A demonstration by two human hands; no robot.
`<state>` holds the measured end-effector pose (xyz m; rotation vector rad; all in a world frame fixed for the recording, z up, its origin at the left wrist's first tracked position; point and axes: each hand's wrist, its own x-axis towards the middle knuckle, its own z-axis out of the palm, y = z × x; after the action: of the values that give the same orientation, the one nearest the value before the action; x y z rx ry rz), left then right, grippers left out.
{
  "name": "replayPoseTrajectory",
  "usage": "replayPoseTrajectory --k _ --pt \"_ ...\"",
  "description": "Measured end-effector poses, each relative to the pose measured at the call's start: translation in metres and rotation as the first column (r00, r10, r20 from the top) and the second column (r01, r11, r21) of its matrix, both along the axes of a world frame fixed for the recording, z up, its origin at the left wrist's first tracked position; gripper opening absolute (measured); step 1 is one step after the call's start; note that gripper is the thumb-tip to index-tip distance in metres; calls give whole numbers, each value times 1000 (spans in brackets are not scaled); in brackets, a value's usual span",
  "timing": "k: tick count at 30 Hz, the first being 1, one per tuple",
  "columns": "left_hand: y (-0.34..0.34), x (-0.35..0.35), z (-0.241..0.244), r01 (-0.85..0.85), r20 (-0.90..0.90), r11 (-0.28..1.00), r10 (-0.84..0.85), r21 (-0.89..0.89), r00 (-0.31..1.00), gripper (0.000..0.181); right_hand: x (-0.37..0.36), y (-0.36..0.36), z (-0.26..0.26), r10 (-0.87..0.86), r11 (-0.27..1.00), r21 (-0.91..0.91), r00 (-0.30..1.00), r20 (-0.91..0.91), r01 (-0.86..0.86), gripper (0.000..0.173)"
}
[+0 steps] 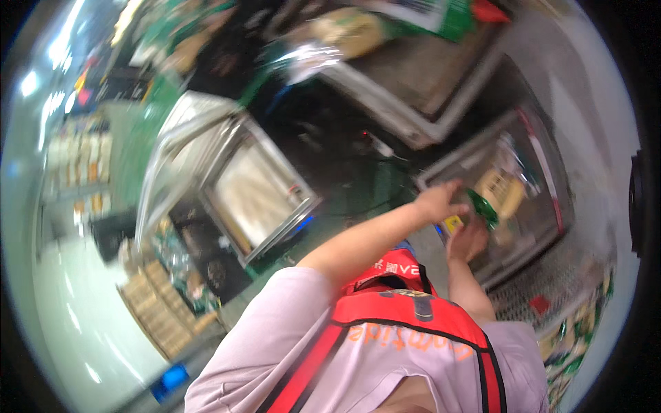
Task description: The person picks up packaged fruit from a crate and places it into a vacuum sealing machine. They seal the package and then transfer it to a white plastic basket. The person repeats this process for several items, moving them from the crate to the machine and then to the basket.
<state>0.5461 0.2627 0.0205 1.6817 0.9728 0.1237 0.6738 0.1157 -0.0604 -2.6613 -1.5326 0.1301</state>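
My left hand [441, 201] reaches across to the near edge of a metal-rimmed machine chamber [516, 253] on the right, its thumb and fingers somewhat spread. Close below it is my right hand [467, 240], fingers up against the green end of a plastic packet [498, 193] with tan contents. Blur hides whether either hand grips the packet. The packet lies over the chamber, and a clear wrap shows at its far end. A red strip [542, 165] runs along the chamber's far side. A yellow label [453, 223] sits on the near edge by my hands.
Left of centre stands a chamber machine [253, 191] with its clear lid [181, 149] raised. Another metal-framed tray [408, 113] at the top holds packets [351, 31]. Stacked tan packs [160, 310] lie lower left. A perforated surface [542, 289] and more packets [573, 335] are lower right.
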Motion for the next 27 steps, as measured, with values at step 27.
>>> replayPoseTrajectory --k 27 --pt "-407 -716 85 -619 -465 105 759 778 -456 54 46 9 -99 216 773 -634 934 284 14 32"
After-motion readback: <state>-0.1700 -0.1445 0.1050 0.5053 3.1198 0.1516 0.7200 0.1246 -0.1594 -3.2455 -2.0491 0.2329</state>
